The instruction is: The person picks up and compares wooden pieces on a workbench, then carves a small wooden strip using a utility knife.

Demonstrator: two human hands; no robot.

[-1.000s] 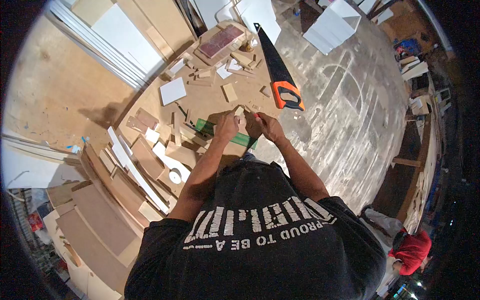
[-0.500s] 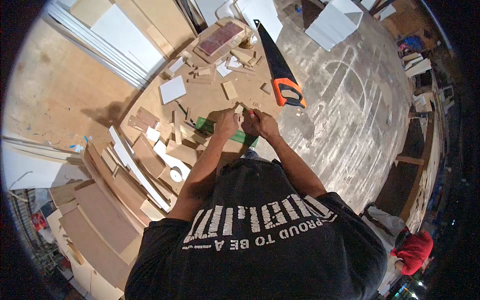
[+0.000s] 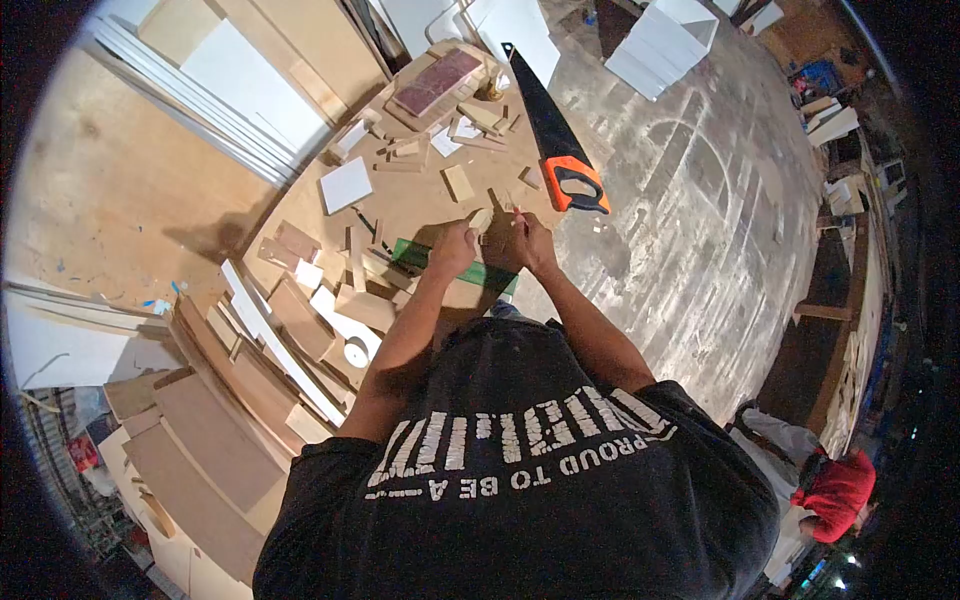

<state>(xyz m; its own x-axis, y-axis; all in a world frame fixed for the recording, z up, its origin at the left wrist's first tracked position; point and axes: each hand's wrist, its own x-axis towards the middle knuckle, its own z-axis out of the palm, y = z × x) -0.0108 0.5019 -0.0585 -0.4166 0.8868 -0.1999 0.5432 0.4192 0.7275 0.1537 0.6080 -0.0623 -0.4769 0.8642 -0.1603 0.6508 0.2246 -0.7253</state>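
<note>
My left hand (image 3: 453,250) is closed around a small pale wood piece (image 3: 481,220), which sticks out past the fingertips. Close to its right, my right hand (image 3: 534,243) pinches a small red-tipped tool (image 3: 518,213); most of it is hidden by the fingers. A green cutting mat (image 3: 493,277) lies partly under both hands on the wooden worktable (image 3: 420,190). Beyond the right hand, an orange-handled saw (image 3: 560,150) rests at the table's right edge. A dark pencil-like tool (image 3: 366,222) lies left of the mat.
Wood offcuts (image 3: 458,183) and a white square (image 3: 346,184) lie on the table. A reddish-brown block (image 3: 437,82) sits at its far end. White strips and brown boards (image 3: 205,440) stack at the left. A person in red (image 3: 835,495) is at the lower right.
My right hand has moved slightly right, away from the left hand, and the gap between them is wider. The pale wood piece shows more clearly in my left hand.
</note>
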